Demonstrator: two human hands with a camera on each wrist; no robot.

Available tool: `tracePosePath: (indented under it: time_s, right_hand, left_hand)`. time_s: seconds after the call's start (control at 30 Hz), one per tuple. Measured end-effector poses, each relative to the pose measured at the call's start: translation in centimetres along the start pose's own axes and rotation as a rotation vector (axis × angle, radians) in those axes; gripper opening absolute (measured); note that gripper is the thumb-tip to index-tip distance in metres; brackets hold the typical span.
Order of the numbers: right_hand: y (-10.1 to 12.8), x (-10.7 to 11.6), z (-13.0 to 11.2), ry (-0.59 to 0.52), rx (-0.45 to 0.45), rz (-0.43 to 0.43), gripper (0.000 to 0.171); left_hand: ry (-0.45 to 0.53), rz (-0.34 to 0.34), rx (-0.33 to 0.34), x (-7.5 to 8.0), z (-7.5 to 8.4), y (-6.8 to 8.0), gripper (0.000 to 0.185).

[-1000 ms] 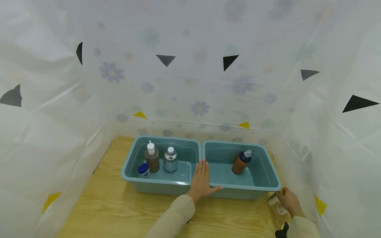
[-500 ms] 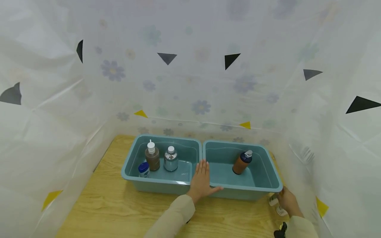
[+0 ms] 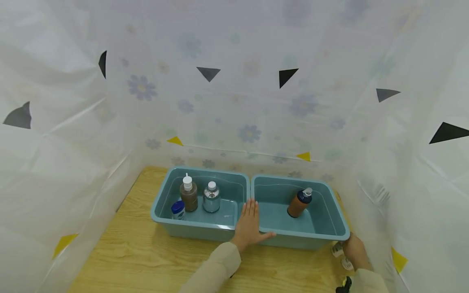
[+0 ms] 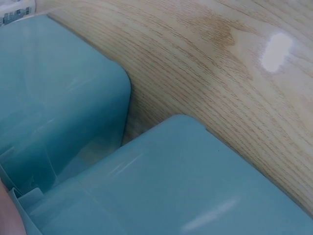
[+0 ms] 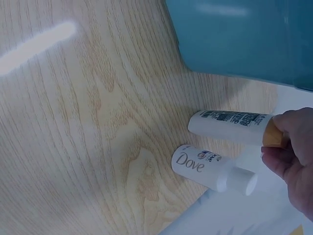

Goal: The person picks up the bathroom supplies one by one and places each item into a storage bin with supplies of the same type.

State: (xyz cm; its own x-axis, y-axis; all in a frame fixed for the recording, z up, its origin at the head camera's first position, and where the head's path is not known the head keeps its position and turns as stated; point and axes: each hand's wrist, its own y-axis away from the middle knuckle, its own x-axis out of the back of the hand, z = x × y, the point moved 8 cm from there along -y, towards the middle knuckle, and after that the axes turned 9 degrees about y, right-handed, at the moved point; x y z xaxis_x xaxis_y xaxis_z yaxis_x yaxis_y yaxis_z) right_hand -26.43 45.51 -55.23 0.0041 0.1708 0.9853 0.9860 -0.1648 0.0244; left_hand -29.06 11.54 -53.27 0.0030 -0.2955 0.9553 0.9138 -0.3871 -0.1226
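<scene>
Two teal bins stand side by side on a wooden table (image 3: 139,252). My left hand (image 3: 250,224) rests flat, fingers straight, across the meeting rims of the left bin (image 3: 194,232) and the right bin (image 3: 293,241). My right hand (image 5: 279,143) is at the right bin's front right corner. Its fingers pinch the tan cap of a white bottle (image 5: 227,126) lying on the table. A second white bottle marked Dove (image 5: 200,167) lies just beside it, untouched. The left wrist view shows only the outer bin walls (image 4: 171,186) and table.
The left bin holds a brown pump bottle (image 3: 188,198), a silver bottle (image 3: 211,198) and a blue-capped jar (image 3: 178,209). An orange-brown bottle with a dark pump (image 3: 298,202) leans in the right bin. A white flowered curtain (image 3: 234,101) closes in the back and both sides.
My right hand has sunk lower and moved right, bringing the tan-capped bottle down to the table beside the Dove bottle. The left hand has stayed on the rims.
</scene>
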Motion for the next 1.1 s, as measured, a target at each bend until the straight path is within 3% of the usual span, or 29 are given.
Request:
tracePosePath:
  time_s: [0.23,0.47,0.73,0.93,1.1]
  right_hand:
    - [0.2,0.4,0.0,-0.008,0.017,0.084,0.024]
    - [0.5,0.5,0.3,-0.043,0.006,0.11,0.021]
    - [0.9,2.5,-0.1,-0.032,0.042,0.276,0.02]
    - [0.5,3.1,0.5,-0.031,-0.011,0.158,0.03]
    - [0.6,3.9,0.8,-0.013,-0.01,0.112,0.033]
  left_hand:
    - [-0.029,-0.018,0.006,0.1,0.1,-0.1,0.112]
    - [-0.034,-0.018,0.011,-0.1,0.0,0.0,0.112]
    - [-0.044,-0.012,0.007,-0.3,-0.1,-0.2,0.111]
    - [-0.045,-0.003,0.006,-0.3,-0.1,-0.1,0.111]
    - [-0.046,-0.015,0.013,-0.3,-0.1,-0.1,0.111]
